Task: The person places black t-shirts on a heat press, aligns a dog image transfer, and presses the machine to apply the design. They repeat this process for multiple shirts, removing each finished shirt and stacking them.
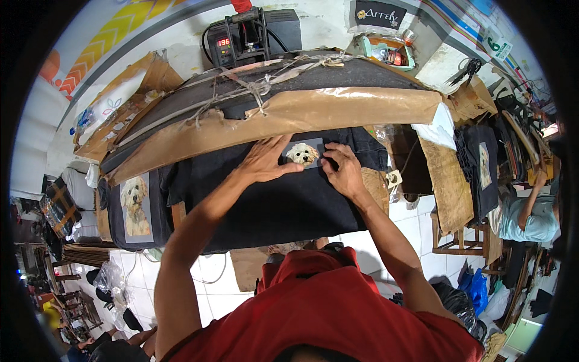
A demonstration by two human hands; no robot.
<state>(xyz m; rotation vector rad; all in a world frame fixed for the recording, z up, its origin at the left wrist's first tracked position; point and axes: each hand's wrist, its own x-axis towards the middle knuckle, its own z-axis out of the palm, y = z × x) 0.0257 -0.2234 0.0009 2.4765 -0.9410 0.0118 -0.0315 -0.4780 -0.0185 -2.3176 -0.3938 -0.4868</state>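
Observation:
A black T-shirt lies spread over the work surface in front of me. On its upper part rests a small clear transfer sheet with a printed white dog's head. My left hand lies flat on the cloth at the sheet's left side, fingers stretched out and partly under the brown cover's edge, thumb reaching over the sheet's lower edge. At the right edge, my right hand touches the sheet with bent fingers, its thumb and forefinger apart.
The heat press's upper plate, with its brown paper cover, overhangs the shirt's far edge. Behind it stands a control box with a lit red display. Dark cloths with dog prints lie left and right. Another person is at far right.

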